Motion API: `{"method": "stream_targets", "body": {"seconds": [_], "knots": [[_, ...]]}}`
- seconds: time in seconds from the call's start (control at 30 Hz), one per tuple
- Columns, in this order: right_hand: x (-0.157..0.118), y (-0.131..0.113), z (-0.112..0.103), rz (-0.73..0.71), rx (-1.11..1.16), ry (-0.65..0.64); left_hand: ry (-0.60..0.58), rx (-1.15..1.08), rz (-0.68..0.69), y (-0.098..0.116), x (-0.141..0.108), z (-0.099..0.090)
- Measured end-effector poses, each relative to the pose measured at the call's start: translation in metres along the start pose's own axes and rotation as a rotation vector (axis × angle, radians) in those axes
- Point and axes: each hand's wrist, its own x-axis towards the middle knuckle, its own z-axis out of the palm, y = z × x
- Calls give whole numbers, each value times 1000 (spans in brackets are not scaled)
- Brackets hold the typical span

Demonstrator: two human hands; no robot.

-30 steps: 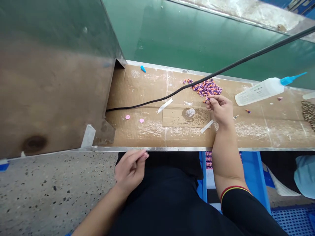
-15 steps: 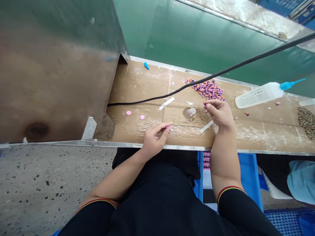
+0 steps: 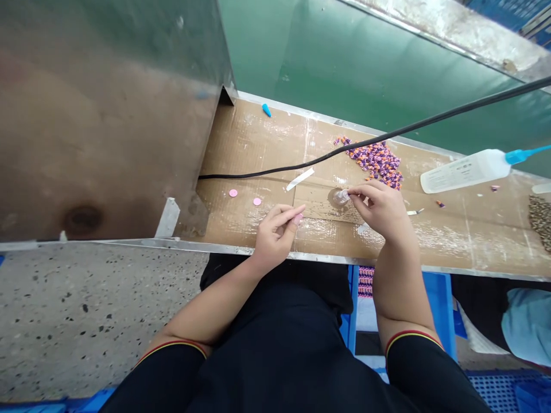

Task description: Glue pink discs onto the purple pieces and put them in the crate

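My left hand (image 3: 278, 232) is closed in a pinch over the near part of the cardboard. A small pink disc (image 3: 297, 219) sits between its thumb and fingertips. My right hand (image 3: 379, 206) is also pinched, its fingertips at the small clear plastic container (image 3: 341, 197) on the cardboard. A tiny purple piece shows at those fingertips, mostly covered by them. Two more pink discs, one (image 3: 233, 193) farther left and another (image 3: 257, 202) nearer my left hand, lie flat. Behind my right hand is a pile of small purple and orange pieces (image 3: 381, 160).
A black cable (image 3: 275, 171) crosses above the cardboard (image 3: 253, 143). A white squeeze bottle (image 3: 465, 171) with a blue nozzle lies on the right. A blue cap (image 3: 266, 110) is at the back. A metal box (image 3: 116, 126) stands left. Another person's sleeve (image 3: 527, 321) shows at right.
My right hand has moved left, bringing its small piece to the clear container. My left hand keeps the pink disc, now turned more into view. The whole view has shifted slightly.
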Motion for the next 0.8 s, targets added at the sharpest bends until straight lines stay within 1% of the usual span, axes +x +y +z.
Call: {"method": "stream_targets", "body": {"seconds": [0.17,0.27,0.33,0.37,0.5,0.57,0.6,0.67,0.73,0.8], "knots": [[-4,-3,-3,35,-28,29,20,-97,-111,-1,-1,-1],[-15,-3,-8,82,-11,116,19,-113,-94,1,-2,-2],[-26,0,-8,111,-14,148,-3,-116,-96,4,-3,-1],[-31,2,-6,121,-21,141,-13,-119,-110,5,-3,-1],[-44,8,6,148,-40,39,-24,-128,-125,6,-3,-1],[-47,8,10,167,-47,30,-21,-133,-126,6,-3,-1],[-48,7,10,174,-50,47,-19,-142,-136,6,-3,-1],[-50,4,8,181,-41,126,-13,-171,-172,6,-3,0],[-53,-2,5,202,-7,239,1,-199,-222,7,-3,1],[-57,-11,6,254,68,352,17,-206,-274,8,-3,2]]}}
